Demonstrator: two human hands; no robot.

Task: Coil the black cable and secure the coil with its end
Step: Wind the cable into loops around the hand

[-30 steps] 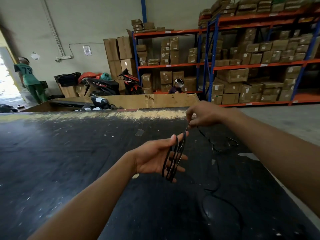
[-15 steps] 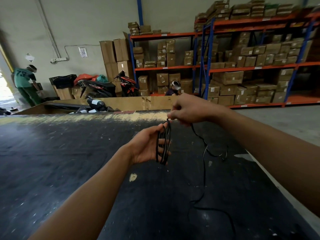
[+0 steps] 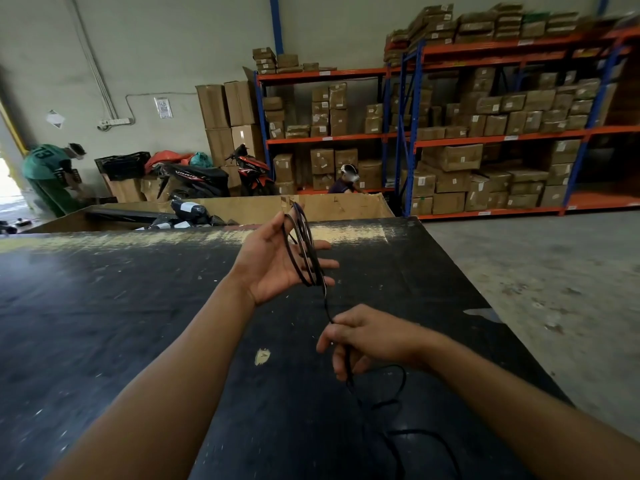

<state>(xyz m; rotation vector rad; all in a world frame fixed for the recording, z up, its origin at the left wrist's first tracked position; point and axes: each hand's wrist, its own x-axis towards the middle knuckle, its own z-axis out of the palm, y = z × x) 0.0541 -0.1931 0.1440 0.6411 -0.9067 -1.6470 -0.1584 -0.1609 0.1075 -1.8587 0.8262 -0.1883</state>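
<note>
My left hand (image 3: pixel 273 261) is raised palm-up over the black table, fingers spread, with several loops of the black cable (image 3: pixel 304 251) wound around the fingers. From the coil's bottom the cable runs down into my right hand (image 3: pixel 363 337), which is closed around the strand below and to the right of the coil. Past that hand the loose cable trails onto the table top in slack curves toward the near right corner.
The black table (image 3: pixel 138 306) has a worn far edge and a right edge bordering concrete floor (image 3: pixel 540 278). A cardboard bin (image 3: pixel 332 207) stands behind it. Shelves of boxes (image 3: pixel 485 133), parked scooters (image 3: pixel 207 178) and two people are farther back.
My right hand dropped from the top of the coil down and toward me, sliding along the strand. My left hand rose with the coil and the loose cable on the table shortened.
</note>
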